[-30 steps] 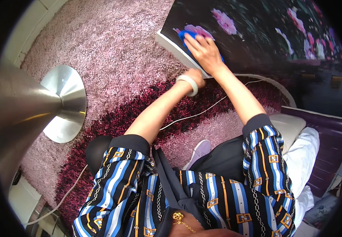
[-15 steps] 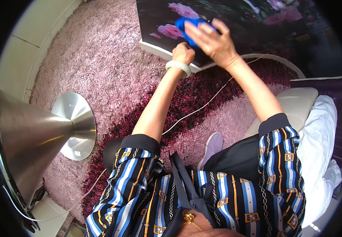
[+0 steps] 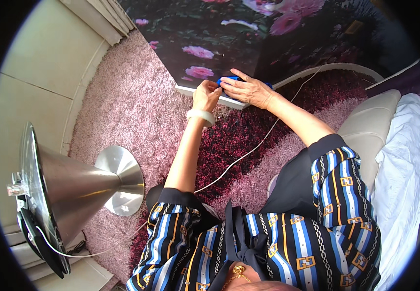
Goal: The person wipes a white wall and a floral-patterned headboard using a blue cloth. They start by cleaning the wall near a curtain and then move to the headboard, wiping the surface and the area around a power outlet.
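A blue cloth (image 3: 229,79) lies against the dark panel with pink flowers (image 3: 239,48), low down near its white bottom edge (image 3: 231,102). My right hand (image 3: 249,90) presses on the cloth from above, fingers stretched over it and thumb raised. Much of the cloth is hidden under that hand. Just left of it, my left hand (image 3: 206,96) is closed with its fingers curled together, close to the panel's corner and the cloth. Whether anything sits inside those fingers is hidden. A pale bangle (image 3: 200,117) circles my left wrist.
Pink and dark red shaggy rug (image 3: 137,92) covers the floor, crossed by a white cable (image 3: 244,155). A metal cone-shaped stand (image 3: 84,182) with a round base is at left. At right are a beige cushioned seat (image 3: 370,121) and white fabric (image 3: 404,145).
My right hand has moved down the panel with the blue cloth, toward the bottom edge. My left hand has shifted left and nearer. The view has turned, showing more of the panel and the stand.
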`<state>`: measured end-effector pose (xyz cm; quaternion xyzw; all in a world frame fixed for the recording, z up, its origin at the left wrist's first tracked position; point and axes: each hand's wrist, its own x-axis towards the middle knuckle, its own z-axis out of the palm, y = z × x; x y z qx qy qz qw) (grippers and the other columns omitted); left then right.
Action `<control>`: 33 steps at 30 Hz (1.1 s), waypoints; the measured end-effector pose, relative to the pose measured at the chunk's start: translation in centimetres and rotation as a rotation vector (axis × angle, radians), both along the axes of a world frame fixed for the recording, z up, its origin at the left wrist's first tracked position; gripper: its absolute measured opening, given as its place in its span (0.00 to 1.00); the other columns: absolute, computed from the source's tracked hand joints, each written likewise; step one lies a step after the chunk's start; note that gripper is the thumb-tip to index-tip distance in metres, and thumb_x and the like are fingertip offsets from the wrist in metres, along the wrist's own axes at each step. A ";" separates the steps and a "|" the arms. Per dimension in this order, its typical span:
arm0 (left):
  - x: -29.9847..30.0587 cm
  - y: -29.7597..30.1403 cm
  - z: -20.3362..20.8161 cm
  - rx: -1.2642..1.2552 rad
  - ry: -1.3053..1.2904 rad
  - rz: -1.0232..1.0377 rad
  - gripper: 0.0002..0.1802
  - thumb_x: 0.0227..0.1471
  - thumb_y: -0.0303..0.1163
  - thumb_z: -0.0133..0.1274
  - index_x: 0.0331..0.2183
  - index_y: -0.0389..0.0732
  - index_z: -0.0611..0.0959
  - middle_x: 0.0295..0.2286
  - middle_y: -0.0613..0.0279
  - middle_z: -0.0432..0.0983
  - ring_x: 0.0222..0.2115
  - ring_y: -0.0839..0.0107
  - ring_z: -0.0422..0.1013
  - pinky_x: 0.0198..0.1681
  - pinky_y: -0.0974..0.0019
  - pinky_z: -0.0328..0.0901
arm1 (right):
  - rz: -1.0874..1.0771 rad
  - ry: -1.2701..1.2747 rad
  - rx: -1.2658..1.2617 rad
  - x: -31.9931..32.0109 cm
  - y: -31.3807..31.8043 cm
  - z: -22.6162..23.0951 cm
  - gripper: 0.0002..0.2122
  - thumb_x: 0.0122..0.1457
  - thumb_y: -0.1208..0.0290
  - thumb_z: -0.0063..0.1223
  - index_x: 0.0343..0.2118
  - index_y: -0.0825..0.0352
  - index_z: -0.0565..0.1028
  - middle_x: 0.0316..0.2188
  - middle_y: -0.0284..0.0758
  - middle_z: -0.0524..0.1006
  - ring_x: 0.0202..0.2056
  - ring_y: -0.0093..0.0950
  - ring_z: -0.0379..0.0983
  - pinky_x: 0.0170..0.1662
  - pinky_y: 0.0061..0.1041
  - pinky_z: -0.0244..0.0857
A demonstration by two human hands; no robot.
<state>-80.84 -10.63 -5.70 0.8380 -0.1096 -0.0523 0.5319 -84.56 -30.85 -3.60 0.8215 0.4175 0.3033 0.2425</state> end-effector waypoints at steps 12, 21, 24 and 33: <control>-1.6 -2.9 21.2 0.003 -1.448 0.054 0.25 0.47 0.29 0.59 0.50 0.41 0.77 0.56 0.47 0.62 0.57 0.51 0.59 0.58 0.53 0.54 | -0.016 -0.720 1.262 0.4 4.0 13.2 0.18 0.50 0.71 0.58 0.44 0.43 0.78 0.48 0.27 0.70 0.45 0.29 0.64 0.48 0.29 0.55; 1.5 -5.4 24.7 0.722 -1.769 -0.173 0.25 0.55 0.59 0.45 0.50 0.62 0.80 0.59 0.70 0.62 0.64 0.60 0.47 0.65 0.46 0.25 | -0.452 -0.303 1.772 -1.4 9.4 3.2 0.23 0.62 0.64 0.44 0.57 0.71 0.64 0.60 0.48 0.60 0.56 0.45 0.57 0.58 0.43 0.50; 2.4 -6.6 24.0 0.774 -1.892 -0.134 0.23 0.54 0.53 0.46 0.50 0.65 0.80 0.58 0.76 0.64 0.63 0.68 0.51 0.64 0.39 0.22 | -0.682 -0.221 2.026 -1.5 9.4 0.2 0.19 0.63 0.69 0.41 0.53 0.75 0.64 0.58 0.50 0.62 0.54 0.46 0.59 0.59 0.44 0.51; 2.1 -7.6 22.8 0.733 -1.941 -0.106 0.21 0.51 0.37 0.43 0.43 0.63 0.85 0.48 0.81 0.75 0.54 0.74 0.64 0.63 0.38 0.20 | -0.601 -0.068 2.324 -2.0 9.2 3.7 0.23 0.51 0.85 0.46 0.52 0.74 0.58 0.52 0.55 0.60 0.54 0.48 0.57 0.60 0.43 0.48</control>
